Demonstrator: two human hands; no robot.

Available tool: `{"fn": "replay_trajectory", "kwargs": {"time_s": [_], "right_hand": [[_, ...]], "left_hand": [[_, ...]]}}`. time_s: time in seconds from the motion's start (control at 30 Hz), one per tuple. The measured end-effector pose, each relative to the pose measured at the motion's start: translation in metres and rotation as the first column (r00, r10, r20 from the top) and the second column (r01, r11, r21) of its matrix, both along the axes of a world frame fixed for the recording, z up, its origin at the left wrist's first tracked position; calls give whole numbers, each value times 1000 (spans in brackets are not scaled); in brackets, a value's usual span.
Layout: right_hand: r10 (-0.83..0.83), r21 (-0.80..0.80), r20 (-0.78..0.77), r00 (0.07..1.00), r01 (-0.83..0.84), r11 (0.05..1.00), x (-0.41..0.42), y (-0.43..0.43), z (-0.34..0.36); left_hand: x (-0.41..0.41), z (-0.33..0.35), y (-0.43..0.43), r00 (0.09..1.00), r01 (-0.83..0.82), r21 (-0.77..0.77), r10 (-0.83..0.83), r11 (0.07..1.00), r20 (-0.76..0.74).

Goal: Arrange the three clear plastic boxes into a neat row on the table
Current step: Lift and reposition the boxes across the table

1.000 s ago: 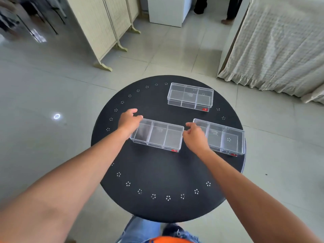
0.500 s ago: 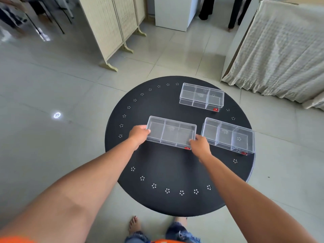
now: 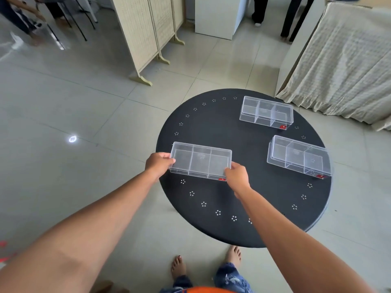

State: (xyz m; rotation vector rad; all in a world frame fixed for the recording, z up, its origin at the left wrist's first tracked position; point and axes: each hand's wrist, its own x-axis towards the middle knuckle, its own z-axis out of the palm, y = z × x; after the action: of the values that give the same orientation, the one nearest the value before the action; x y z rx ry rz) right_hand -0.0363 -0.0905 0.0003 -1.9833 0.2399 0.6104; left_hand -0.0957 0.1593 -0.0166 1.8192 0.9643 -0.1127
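The round black table (image 3: pixel 243 225) is carrying 3 clear boxes. 2 are lying well to the right: the far box (image 3: pixel 266 112) and the right box (image 3: pixel 298 157). The held box (image 3: pixel 200 161) is sitting at the left edge, long axis running left-right, with the left hand (image 3: pixel 157 163) and right hand (image 3: pixel 237 176) each closing on 1 end.
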Motion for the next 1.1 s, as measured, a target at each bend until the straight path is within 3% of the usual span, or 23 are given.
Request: {"fn": "replay_trajectory", "kwargs": {"time_s": [0.7,0.87,0.97,1.1], "right_hand": [[-11,-74,-10,1000,10,997,-21,26,-21],[-5,-134,-37,999,0,991,-18,21,-15],[-37,-195,10,999,39,980,-9,7,-11],[-117,-237,119,986,142,961,9,-22,-3]], "left_hand": [[-26,-6,20,997,59,7,-59,998,-40],[-16,14,13,987,149,192,-135,970,-82],[-2,30,2,983,177,325,-183,929,-12],[28,44,-27,945,273,310,-315,911,91]]}}
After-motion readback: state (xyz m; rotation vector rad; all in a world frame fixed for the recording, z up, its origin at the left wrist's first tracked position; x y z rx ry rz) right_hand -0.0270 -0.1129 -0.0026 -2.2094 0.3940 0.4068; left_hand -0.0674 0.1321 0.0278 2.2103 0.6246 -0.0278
